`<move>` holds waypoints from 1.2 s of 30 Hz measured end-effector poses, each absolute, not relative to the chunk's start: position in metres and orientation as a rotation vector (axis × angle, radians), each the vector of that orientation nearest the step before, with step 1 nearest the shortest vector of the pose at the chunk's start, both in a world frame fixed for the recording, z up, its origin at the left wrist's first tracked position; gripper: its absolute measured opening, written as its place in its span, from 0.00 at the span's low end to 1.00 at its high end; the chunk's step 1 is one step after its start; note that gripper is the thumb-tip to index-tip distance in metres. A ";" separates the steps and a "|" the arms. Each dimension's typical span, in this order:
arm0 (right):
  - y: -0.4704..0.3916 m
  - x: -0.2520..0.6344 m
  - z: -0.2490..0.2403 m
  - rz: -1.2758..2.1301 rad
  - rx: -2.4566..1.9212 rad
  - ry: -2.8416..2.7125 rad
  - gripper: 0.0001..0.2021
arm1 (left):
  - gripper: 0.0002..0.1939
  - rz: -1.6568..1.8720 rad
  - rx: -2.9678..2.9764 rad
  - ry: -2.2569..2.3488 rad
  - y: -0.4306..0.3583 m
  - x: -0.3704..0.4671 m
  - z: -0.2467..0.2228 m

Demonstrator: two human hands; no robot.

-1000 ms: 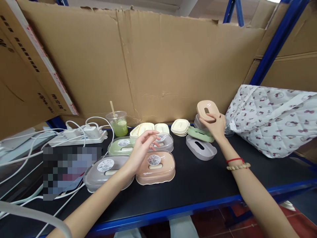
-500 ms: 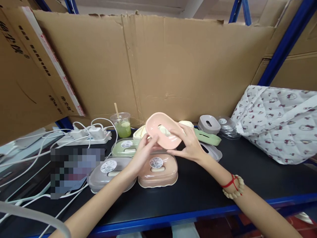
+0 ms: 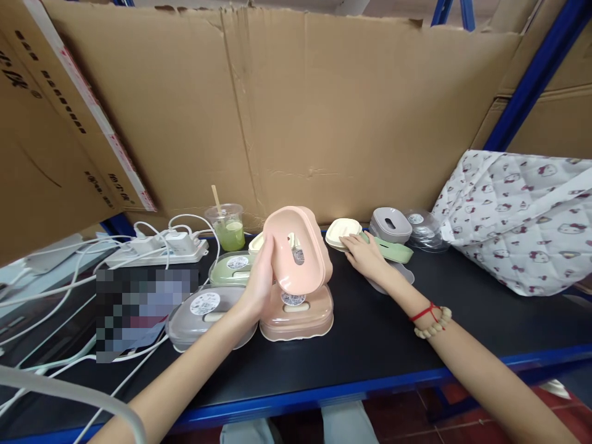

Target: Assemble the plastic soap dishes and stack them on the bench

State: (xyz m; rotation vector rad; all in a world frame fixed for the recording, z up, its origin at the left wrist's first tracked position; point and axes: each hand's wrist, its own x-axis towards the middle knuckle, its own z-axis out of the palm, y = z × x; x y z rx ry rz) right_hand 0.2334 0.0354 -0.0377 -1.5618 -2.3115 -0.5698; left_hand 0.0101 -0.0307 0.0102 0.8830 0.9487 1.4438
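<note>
My left hand (image 3: 261, 271) is closed on the edge of a pink rounded dish with an oval slot (image 3: 287, 280), tilted up so its inside faces me. A second pink rim shows behind it. Below stands a pink box with a clear lid (image 3: 303, 324) and a round label, partly hidden. My right hand (image 3: 367, 253), fingers stretched out, touches a small stack of cream rounded pieces (image 3: 343, 233). Beside those fingers lies a green slotted piece (image 3: 393, 251), and under my right wrist is a grey piece (image 3: 403, 272), partly covered.
On the left are a grey lidded box (image 3: 194, 327), a green lidded box (image 3: 224, 274), a drink cup (image 3: 231, 231) with a straw, and a power strip (image 3: 157, 253) with tangled cables. Grey slotted pieces (image 3: 393, 222), clear lids (image 3: 423, 231) and a quilted bag (image 3: 518, 222) stand right.
My right hand has let go of the pink dish and moved right onto the cream pieces. My left hand alone now holds the dish, turned more upright.
</note>
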 end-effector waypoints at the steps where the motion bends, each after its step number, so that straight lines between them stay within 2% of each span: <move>1: 0.036 0.234 -0.036 -0.577 -1.558 -2.314 0.19 | 0.18 1.442 0.869 0.950 -0.032 0.010 0.011; 10: 0.037 0.239 -0.024 -0.527 -1.485 -2.326 0.12 | 0.24 1.406 0.954 0.876 -0.033 0.010 0.012; 23: 0.004 0.205 -0.010 -0.807 -0.924 -2.035 0.19 | 0.21 1.399 0.845 0.885 -0.033 0.009 0.019; 31: -0.011 0.184 -0.010 -0.846 -0.576 -2.043 0.18 | 0.18 1.468 0.755 0.908 -0.027 0.008 0.016; 36: -0.016 0.180 -0.014 -0.738 -0.511 -2.144 0.17 | 0.21 1.537 0.850 0.870 -0.026 0.006 0.014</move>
